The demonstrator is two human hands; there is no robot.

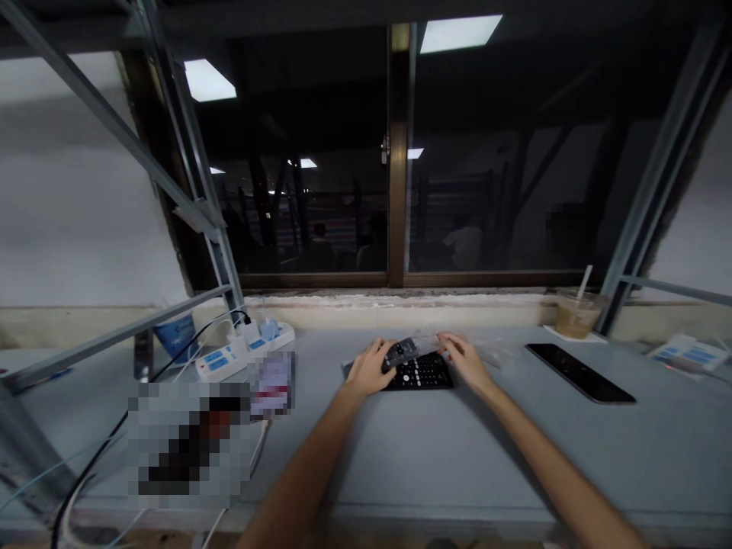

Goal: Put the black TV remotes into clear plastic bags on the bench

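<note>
My left hand [370,367] is closed around a dark remote control [401,351], tilted a little above the table. Clear thin plastic [424,340], which looks like a bag or sleeve, stretches from the remote's far end toward my right hand [464,361]. The fingertips of that hand are pinched together on the plastic. Beneath both hands lie several black remote controls [422,374] with white and grey buttons, side by side on the grey table [423,450]. My left hand partly covers them.
A black tablet or large phone [579,374] lies to the right, with a drink cup [577,314] behind it. At left are a white power strip [220,362], cables, a blue cup [174,335], a phone [273,385] and a blurred-out object. Metal posts and a window stand behind.
</note>
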